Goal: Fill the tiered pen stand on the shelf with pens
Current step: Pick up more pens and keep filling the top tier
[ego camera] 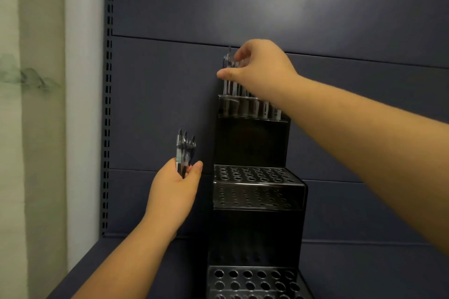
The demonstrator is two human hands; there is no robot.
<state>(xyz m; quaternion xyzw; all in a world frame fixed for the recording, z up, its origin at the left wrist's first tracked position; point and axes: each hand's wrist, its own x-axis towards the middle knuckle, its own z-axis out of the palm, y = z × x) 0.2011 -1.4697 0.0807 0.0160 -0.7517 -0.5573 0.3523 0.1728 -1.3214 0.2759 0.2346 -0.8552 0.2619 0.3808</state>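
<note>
A black, stepped plastic pen stand [257, 192] with three perforated tiers stands on the dark blue shelf [121, 264], its back against the dark blue rear panel [170, 104]. The right hand [257, 68] reaches over the top tier and pinches a clear-barrelled pen [228, 73] between thumb and fingers. That pen stands nearly upright, long axis vertical, its pointed end up and its lower end in a hole at the left end of the top tier. More clear pens [255, 104] stand upright in the same tier, partly hidden behind the forearm. The left hand [175, 187], just left of the middle tier, grips a small bundle of clear pens [184, 153], also held vertically with tips pointing up. The middle and bottom tiers show only open round holes.
</note>
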